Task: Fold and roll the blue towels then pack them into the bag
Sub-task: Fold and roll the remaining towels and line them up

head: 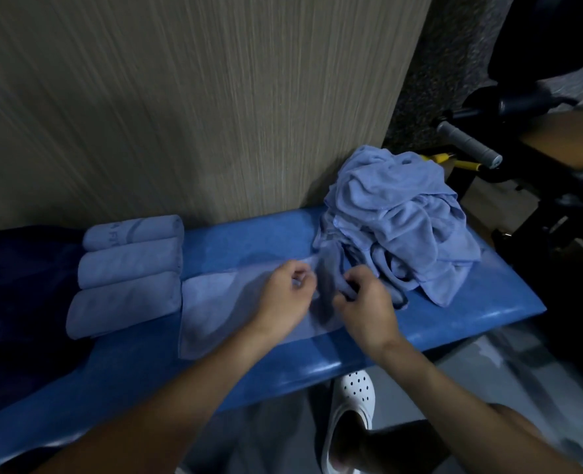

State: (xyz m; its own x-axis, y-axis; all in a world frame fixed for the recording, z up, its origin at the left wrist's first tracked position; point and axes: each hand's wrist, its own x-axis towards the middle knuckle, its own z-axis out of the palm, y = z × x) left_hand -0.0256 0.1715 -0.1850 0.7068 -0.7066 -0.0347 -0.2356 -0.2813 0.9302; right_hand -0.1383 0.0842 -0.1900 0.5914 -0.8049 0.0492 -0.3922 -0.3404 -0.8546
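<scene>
Head camera, looking down: a person stands at a blue padded bench set against a grey-brown striped wall panel, and both bare forearms reach in over its near edge. A spread towel lies flat on the middle of the bench, and both hands work at its right end. The left hand has its fingers curled in, pinching the cloth near the far edge. The right hand is just beside it, fingers clenched round a bunched, darker fold of the same end; motion blur hides exactly how much cloth it has. Touching the spread towel's left edge are three rolled towels, laid side by side in a row running from the wall toward the near edge. To their left lies a dark navy mass, too dim to tell whether it is the bag. On the right end of the bench sits a loose pile of towels, crumpled and unfolded, its lower folds reaching down beside the right hand. Beyond the pile stands black gym equipment with a grey handle grip. Under the bench edge a foot in a white perforated clog rests on the floor.
</scene>
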